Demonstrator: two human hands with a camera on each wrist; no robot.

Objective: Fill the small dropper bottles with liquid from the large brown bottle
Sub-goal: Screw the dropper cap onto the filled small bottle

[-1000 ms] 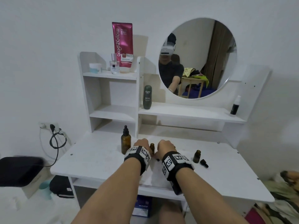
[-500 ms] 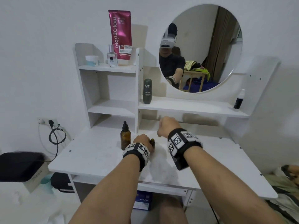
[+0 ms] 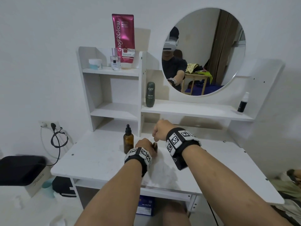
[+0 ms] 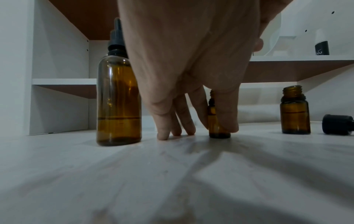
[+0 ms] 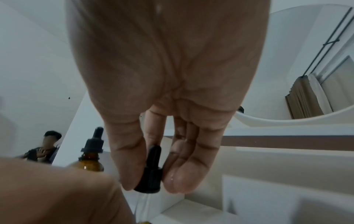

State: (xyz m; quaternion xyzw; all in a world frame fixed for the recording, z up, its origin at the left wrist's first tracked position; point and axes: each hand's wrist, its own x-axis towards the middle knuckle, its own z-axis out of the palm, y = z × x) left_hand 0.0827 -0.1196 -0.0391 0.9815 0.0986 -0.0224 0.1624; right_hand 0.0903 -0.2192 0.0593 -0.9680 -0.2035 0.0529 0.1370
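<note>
The large brown bottle (image 3: 128, 141) (image 4: 118, 103) stands capped on the white desk, about a third full. Just to its right my left hand (image 3: 146, 145) (image 4: 218, 127) pinches a small amber dropper bottle (image 3: 155, 146) (image 4: 216, 124) that stands on the desk. My right hand (image 3: 158, 131) (image 5: 149, 181) hovers just above it, thumb and fingers pinching a black dropper cap (image 5: 150, 171). A second small bottle (image 4: 295, 112) stands open further right, part full, with its black cap (image 4: 338, 124) lying beside it. My right wrist hides both in the head view.
White desk (image 3: 101, 160) with a shelf unit (image 3: 114, 111) at the back and a round mirror (image 3: 203, 51). A dark green bottle (image 3: 150, 94) and a small black bottle (image 3: 242, 103) stand on the shelf. A socket with a cable (image 3: 55, 136) is on the left wall.
My right hand has lifted away from the small bottle, taking the dropper cap up with it. My left hand has kept its hold on the small bottle.
</note>
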